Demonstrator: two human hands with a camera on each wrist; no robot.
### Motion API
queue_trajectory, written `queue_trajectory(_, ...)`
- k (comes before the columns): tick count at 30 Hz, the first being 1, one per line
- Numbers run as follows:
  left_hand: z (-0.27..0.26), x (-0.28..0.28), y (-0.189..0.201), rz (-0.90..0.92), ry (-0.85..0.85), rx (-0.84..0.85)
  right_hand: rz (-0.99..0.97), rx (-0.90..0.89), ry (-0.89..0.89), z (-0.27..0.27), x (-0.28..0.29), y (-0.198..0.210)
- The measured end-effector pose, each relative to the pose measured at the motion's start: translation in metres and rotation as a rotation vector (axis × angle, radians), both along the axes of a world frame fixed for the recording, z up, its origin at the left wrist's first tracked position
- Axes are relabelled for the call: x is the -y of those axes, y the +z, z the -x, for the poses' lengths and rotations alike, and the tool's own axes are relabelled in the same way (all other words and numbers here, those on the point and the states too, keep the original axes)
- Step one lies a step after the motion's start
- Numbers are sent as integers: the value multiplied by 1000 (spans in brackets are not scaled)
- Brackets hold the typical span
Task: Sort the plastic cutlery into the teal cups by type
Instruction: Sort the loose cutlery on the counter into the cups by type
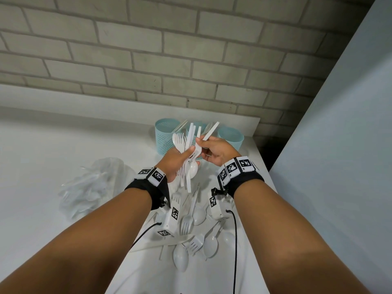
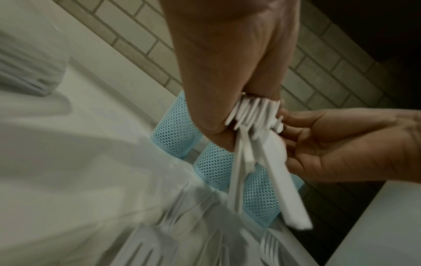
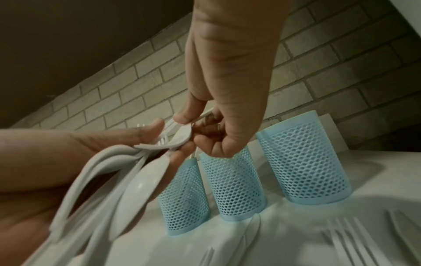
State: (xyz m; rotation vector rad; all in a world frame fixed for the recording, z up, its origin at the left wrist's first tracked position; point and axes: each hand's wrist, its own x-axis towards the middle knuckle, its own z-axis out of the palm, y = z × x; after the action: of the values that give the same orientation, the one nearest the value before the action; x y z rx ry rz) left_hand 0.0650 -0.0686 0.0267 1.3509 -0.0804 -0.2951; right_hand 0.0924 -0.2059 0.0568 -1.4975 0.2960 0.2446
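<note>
My left hand (image 1: pixel 180 158) grips a bundle of white plastic cutlery (image 1: pixel 186 153) with forks, spoons and flat handles, held above the table in front of the cups. My right hand (image 1: pixel 212 151) pinches one piece of that bundle, seemingly a fork (image 1: pixel 209 133), by its handle between thumb and fingers. Three teal mesh cups (image 1: pixel 165 139) (image 1: pixel 197 127) (image 1: pixel 230 136) stand in a row at the table's back edge. White handles stick out of the left cup. In the wrist views the bundle (image 2: pixel 255 115) (image 3: pixel 141 171) sits in the left hand (image 3: pixel 68 162) while the right hand (image 2: pixel 341 144) touches it.
Loose forks and spoons (image 1: pixel 191 230) lie scattered on the white table (image 1: pixel 63 145) beneath my wrists. A crumpled clear plastic bag (image 1: pixel 91 187) with more cutlery sits to the left. A brick wall (image 1: pixel 191 60) rises behind; a pale panel (image 1: pixel 339 166) closes the right side.
</note>
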Motion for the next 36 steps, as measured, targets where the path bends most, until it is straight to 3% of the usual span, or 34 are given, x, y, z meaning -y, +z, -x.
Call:
queue_trajectory(5,-4,-1,-4,-31,7,-38,89,20,27,-1,-3,4)
queue_trajectory(11,-5,-5,-1,-44,-15,-51,88,56,-109,-5,-3,9)
queue_trajectory(16,-8,-11,-1,-167,1,-50,54,80,-198,-12,4,16)
queue_trajectory(27,-6,-20,10,-83,-96,-66,-80,181,-307,-22,16,32)
queue_trajectory(30,-7,-20,8,-47,-35,-74,-122,213,-367,-22,16,31)
queue_trajectory(33,-8,-23,7,-36,96,-64,-24,207,-356,-24,19,26)
queue_trajectory(36,-12,-27,3,-99,173,-22,216,119,-161,-21,29,24)
